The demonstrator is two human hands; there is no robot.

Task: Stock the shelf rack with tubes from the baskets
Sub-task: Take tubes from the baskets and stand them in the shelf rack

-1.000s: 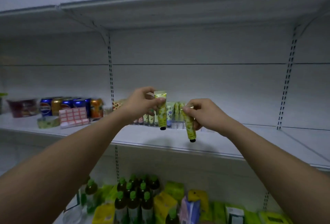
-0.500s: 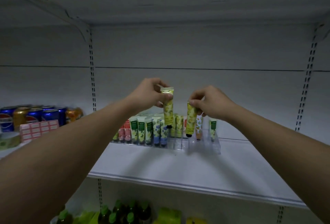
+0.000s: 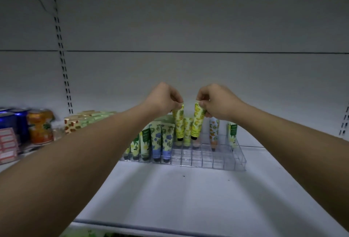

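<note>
Both hands have travelled forward and down onto the clear rack [image 3: 222, 158] since a second ago, when the two tubes were dangling out over the front of the shelf [image 3: 170, 199]; now they are hanging right above the back compartments, so the drop-in looks only a moment away. The left hand [image 3: 164, 98] is pinching the crimped top of the left yellow tube [image 3: 179, 121] between fingertips and thumb, and the right hand [image 3: 217, 100] is pinching the top of the right yellow tube [image 3: 197, 121] the same way. Both tubes are running close to vertical, long axis up and down, black caps pointing at the rack, crimped ends up in the fingers; the right one is leaning slightly, its cap angling in toward the left. The caps are sitting just above the rack's dividers, either side of a yellow tube already standing there, and whether either cap is touching plastic yet I cannot tell. Blue-flowered tubes [image 3: 162, 140] are filling the left cells, a few more are standing at the right, and the front rows are showing bare. Drink cans [image 3: 38, 125] are blurring past at far left. My read: two more slots about to be filled, plenty of rack left.
</note>
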